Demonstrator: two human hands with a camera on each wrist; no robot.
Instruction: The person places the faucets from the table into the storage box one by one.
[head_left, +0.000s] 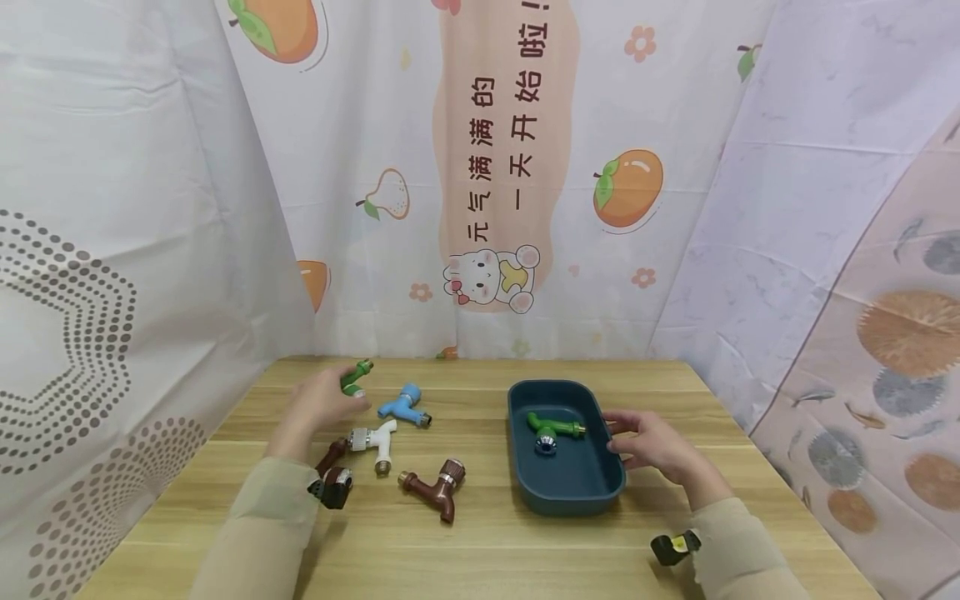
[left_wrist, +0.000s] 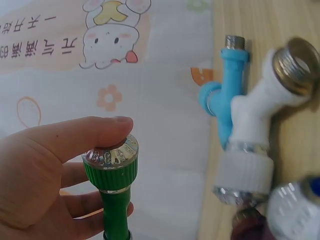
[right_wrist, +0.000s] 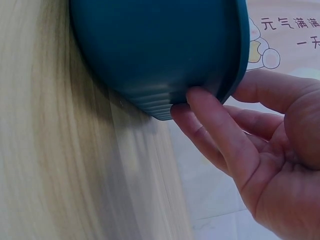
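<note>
My left hand (head_left: 324, 398) grips a green plastic tap (left_wrist: 116, 175) over the table's back left, its thumb pressed on the knob's silver cap. Close by on the table lie a blue tap (head_left: 405, 406), a white tap (head_left: 375, 442) and a dark brown tap (head_left: 332, 456) partly hidden by the wrist camera. Another brown tap (head_left: 437, 490) lies nearer the middle. At the right, my right hand (head_left: 652, 446) holds the side of a dark blue basin (head_left: 566, 505), fingertips against its outer wall below the rim. Inside the basin rests a second green tap (head_left: 555, 428).
The wooden table (head_left: 480, 558) reaches back to a printed curtain (head_left: 405, 275). More cloth hangs along the left and right sides. A small black camera (head_left: 333, 489) sits on the left wrist, and another camera (head_left: 672, 547) on the right.
</note>
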